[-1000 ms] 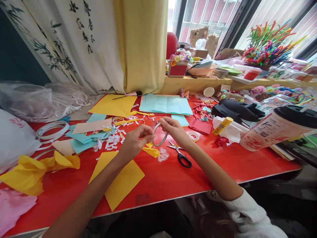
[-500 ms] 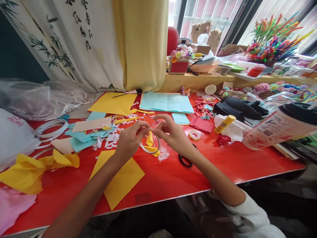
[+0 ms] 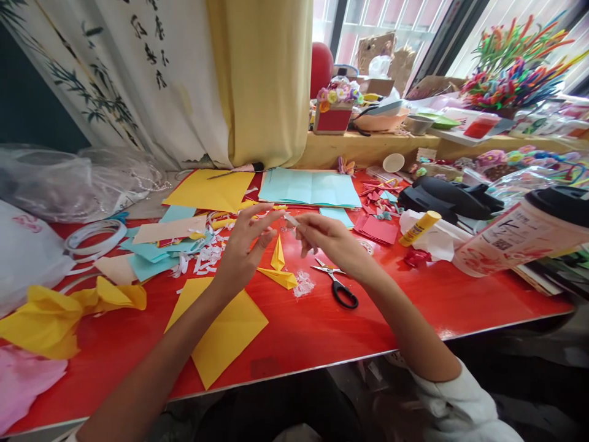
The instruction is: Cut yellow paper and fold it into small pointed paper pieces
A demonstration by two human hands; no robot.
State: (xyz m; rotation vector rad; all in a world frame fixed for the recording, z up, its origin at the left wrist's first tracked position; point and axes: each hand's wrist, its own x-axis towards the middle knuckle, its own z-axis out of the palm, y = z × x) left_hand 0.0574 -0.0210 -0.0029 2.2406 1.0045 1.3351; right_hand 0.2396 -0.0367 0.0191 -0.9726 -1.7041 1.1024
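Both my hands hover over the red table (image 3: 414, 307), close together. My right hand (image 3: 329, 242) pinches a small white strip of tape (image 3: 291, 219) between thumb and fingertips. My left hand (image 3: 243, 248) is just left of it, fingers stretched and apart, fingertips nearly touching the strip's end. Below the hands lies a folded yellow paper piece (image 3: 278, 268). Black-handled scissors (image 3: 339, 286) lie under my right wrist. A yellow paper sheet (image 3: 221, 331) lies beneath my left forearm. The thin tape ring is not visible.
Yellow (image 3: 209, 190) and light blue (image 3: 310, 187) paper sheets, white scraps (image 3: 207, 255), a tape roll (image 3: 94, 236), a glue stick (image 3: 418, 227), a lidded cup (image 3: 519, 236) and plastic bags (image 3: 55, 184) crowd the table. A cluttered shelf (image 3: 368, 147) runs behind it.
The thin tape ring held between both hands has gone from view. My right hand now pinches a short white strip, my left hand's fingers have opened, and the scissors are uncovered again.
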